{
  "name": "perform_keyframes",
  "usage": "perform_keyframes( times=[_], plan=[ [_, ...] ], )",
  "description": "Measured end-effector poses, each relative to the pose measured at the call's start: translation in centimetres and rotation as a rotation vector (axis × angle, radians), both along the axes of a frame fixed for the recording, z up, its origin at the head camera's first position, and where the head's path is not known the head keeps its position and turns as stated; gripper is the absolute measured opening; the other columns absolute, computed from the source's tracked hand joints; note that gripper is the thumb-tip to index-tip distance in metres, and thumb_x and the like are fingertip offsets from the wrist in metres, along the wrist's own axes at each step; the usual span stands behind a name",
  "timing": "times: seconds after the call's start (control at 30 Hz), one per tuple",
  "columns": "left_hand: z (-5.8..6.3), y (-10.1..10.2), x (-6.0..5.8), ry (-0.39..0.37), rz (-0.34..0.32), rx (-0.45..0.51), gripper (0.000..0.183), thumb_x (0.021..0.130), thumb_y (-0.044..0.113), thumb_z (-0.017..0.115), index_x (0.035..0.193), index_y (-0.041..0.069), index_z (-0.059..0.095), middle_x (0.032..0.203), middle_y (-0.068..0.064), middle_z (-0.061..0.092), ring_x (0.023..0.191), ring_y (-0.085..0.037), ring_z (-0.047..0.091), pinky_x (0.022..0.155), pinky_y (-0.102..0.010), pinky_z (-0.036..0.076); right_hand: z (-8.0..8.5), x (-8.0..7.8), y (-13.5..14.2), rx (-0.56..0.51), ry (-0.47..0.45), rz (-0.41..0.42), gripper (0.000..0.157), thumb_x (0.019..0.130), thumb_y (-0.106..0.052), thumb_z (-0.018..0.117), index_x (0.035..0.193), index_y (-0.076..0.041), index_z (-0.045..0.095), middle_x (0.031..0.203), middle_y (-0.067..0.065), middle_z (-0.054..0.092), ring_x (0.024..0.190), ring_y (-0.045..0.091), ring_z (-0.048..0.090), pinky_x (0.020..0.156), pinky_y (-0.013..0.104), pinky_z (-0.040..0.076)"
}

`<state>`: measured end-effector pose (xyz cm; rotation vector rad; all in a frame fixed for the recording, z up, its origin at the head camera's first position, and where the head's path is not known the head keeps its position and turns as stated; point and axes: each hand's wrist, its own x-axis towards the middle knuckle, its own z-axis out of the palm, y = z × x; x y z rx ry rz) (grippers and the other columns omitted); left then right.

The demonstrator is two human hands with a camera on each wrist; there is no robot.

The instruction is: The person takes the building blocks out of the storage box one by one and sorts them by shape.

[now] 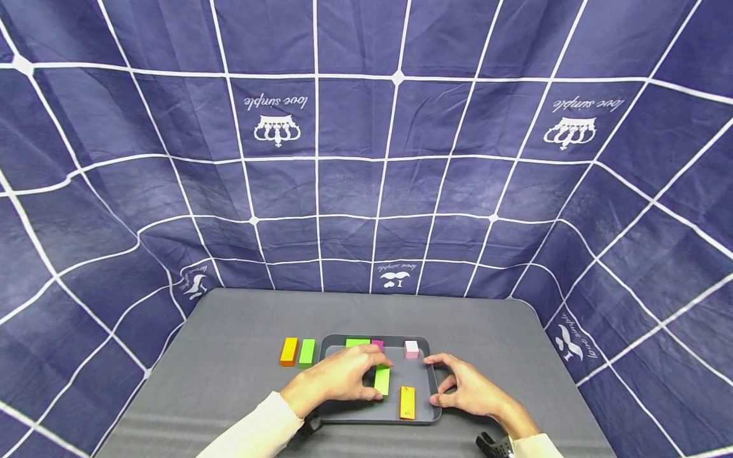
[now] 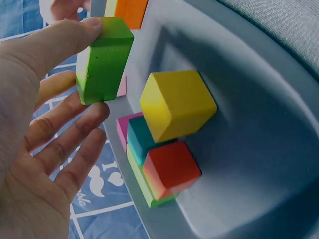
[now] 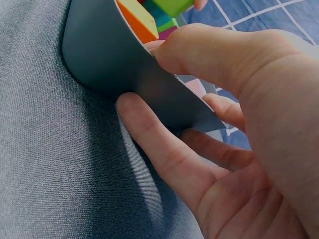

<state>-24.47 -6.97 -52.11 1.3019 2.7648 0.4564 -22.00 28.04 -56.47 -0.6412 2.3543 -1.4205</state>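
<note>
Above the grey tray [image 1: 420,375], my left hand [image 1: 343,375] pinches a light green rectangular block [image 2: 104,64] between thumb and fingers. My right hand [image 1: 466,385] grips the tray's right wall, with the thumb at the rim and a finger low against the outside, as the right wrist view shows. Inside the tray are a yellow cube [image 2: 177,104], a red cube [image 2: 172,169], a teal block [image 2: 142,137], a magenta block [image 1: 377,344], another green block [image 1: 357,343], a pale pink block [image 1: 411,350] and a yellow-and-orange block [image 1: 407,402]. My left hand hides several of these in the head view.
Left of the tray, an orange-and-yellow block [image 1: 289,352] and a green block [image 1: 307,353] stand on the grey table [image 1: 229,362]. Blue cloth [image 1: 355,191] with white grid lines hangs behind the table and along its sides.
</note>
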Motion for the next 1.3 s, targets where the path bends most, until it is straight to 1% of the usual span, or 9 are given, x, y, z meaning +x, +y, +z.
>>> perform_keyframes(
  times=[0.1,0.2,0.5,0.57,0.77,0.9,1.03,1.13,1.3],
  plan=[
    [0.2,-0.6,0.1,-0.001,0.022,0.01,0.058,0.096,0.04,0.098,0.148,0.025,0.079,0.15,0.003,0.077,0.144,-0.014,0.071,0.121,-0.036,0.061,-0.1,0.0,0.0,-0.011,0.0,0.005,0.076,0.096,-0.011,0.094,0.16,0.002,0.056,0.152,0.039,0.059,0.092,0.01,0.083,0.079,0.022,0.061],
    [0.3,-1.1,0.1,-0.002,0.036,0.021,0.058,0.096,0.04,0.098,0.149,0.024,0.078,0.144,0.008,0.077,0.138,-0.011,0.072,0.119,-0.035,0.063,-0.2,0.0,0.0,-0.021,-0.002,0.003,0.075,0.097,-0.011,0.094,0.16,0.001,0.056,0.151,0.039,0.059,0.091,0.009,0.083,0.078,0.022,0.062],
    [0.5,-2.9,-0.3,-0.007,0.053,0.09,0.058,0.097,0.033,0.099,0.149,0.018,0.078,0.139,0.006,0.077,0.129,-0.013,0.074,0.117,-0.038,0.064,-0.3,0.0,0.0,-0.019,-0.016,-0.001,0.076,0.097,-0.012,0.094,0.161,-0.002,0.056,0.113,0.021,0.082,0.089,0.01,0.084,0.078,0.021,0.06],
    [0.5,-3.3,-0.4,-0.01,0.064,0.097,0.058,0.097,0.033,0.098,0.149,0.017,0.078,0.137,0.006,0.077,0.126,-0.013,0.074,0.116,-0.038,0.064,-0.4,0.0,0.1,-0.023,-0.013,0.004,0.075,0.098,-0.012,0.094,0.162,-0.002,0.056,0.113,0.022,0.083,0.089,0.011,0.084,0.079,0.021,0.06],
    [0.9,-4.5,-0.3,-0.001,0.095,0.113,0.058,0.096,0.033,0.098,0.148,0.016,0.079,0.136,0.006,0.077,0.126,-0.017,0.075,0.116,-0.038,0.064,-0.8,-0.2,0.0,-0.057,-0.003,0.017,0.07,0.1,-0.009,0.091,0.16,0.001,0.056,0.139,0.03,0.07,0.088,0.011,0.084,0.081,0.022,0.06],
    [1.1,-5.3,-0.4,0.009,0.098,0.145,0.057,0.096,0.03,0.098,0.147,0.013,0.079,0.133,0.004,0.078,0.123,-0.019,0.077,0.114,-0.039,0.065,-0.9,-0.2,0.1,-0.053,0.005,0.016,0.07,0.1,-0.009,0.091,0.16,0.001,0.056,0.129,0.028,0.077,0.087,0.011,0.085,0.083,0.02,0.059],
    [1.1,-6.3,-0.6,0.048,0.108,0.169,0.058,0.095,0.029,0.098,0.146,0.012,0.079,0.131,0.005,0.078,0.122,-0.016,0.077,0.112,-0.041,0.066,-1.0,-0.2,0.0,-0.055,0.017,0.012,0.068,0.101,-0.009,0.09,0.159,0.0,0.057,0.135,0.027,0.075,0.088,0.011,0.085,0.082,0.021,0.06],
    [1.0,-6.9,-0.7,0.061,0.11,0.189,0.058,0.094,0.029,0.099,0.145,0.011,0.079,0.129,0.004,0.079,0.121,-0.015,0.077,0.111,-0.042,0.067,-1.0,-0.2,0.0,-0.062,0.004,0.007,0.063,0.104,-0.009,0.086,0.16,0.0,0.057,0.131,0.028,0.076,0.087,0.011,0.084,0.079,0.024,0.065],
    [0.8,-7.8,-0.7,0.067,0.132,0.204,0.056,0.093,0.025,0.099,0.143,0.01,0.079,0.129,0.003,0.079,0.121,-0.017,0.078,0.11,-0.043,0.067,-1.0,-0.2,0.0,-0.081,-0.03,0.008,0.06,0.107,-0.007,0.081,0.161,0.002,0.055,0.113,0.024,0.081,0.084,0.01,0.082,0.076,0.03,0.07]
  ],
)
